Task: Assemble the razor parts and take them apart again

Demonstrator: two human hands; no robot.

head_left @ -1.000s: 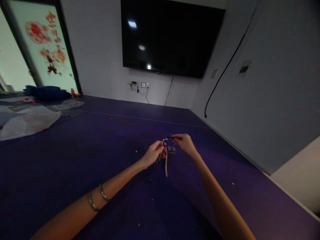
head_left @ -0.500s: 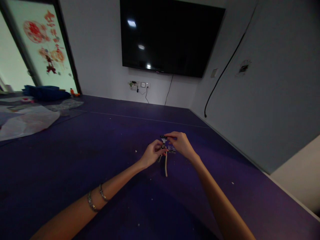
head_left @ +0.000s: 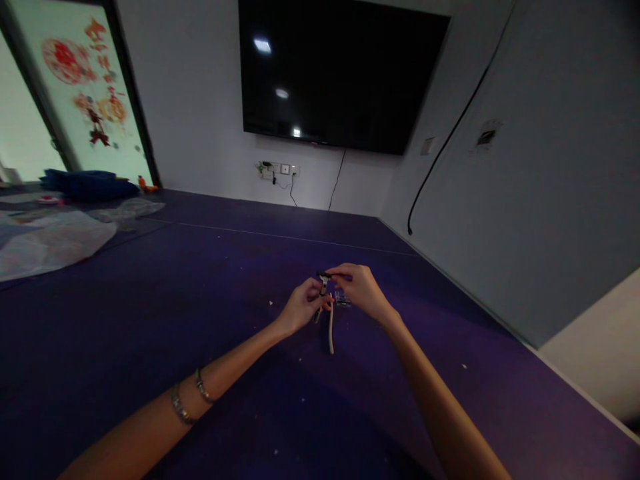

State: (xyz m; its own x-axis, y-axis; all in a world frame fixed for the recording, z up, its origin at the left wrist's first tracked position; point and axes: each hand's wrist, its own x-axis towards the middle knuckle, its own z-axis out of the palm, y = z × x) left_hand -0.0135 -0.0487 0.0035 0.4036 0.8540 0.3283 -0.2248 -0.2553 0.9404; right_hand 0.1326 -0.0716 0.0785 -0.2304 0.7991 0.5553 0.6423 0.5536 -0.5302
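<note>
A small T-shaped razor [head_left: 324, 283], silver with a dark head, is between my hands. Its handle is pinched in the fingers of my left hand [head_left: 303, 307], and the lower end sticks out below them. At the top, the fingertips of my right hand [head_left: 361, 288] close on the dark head. A thin, pale curved strip [head_left: 331, 333] lies on the purple floor just below my hands. Beside it, partly behind my right hand, is a small clear pack [head_left: 342, 299] with dark parts inside; its details are too small to tell.
Crumpled clear plastic sheeting [head_left: 60, 241] spreads over the floor at left, with a dark blue heap [head_left: 87, 184] behind it. A large television [head_left: 345, 73] hangs on the far wall. A black cable [head_left: 445, 143] runs down the right wall. Small white scraps dot the floor.
The razor has shifted slightly left and tilted a little in my fingers. Both hands keep their hold, and more of the clear pack shows.
</note>
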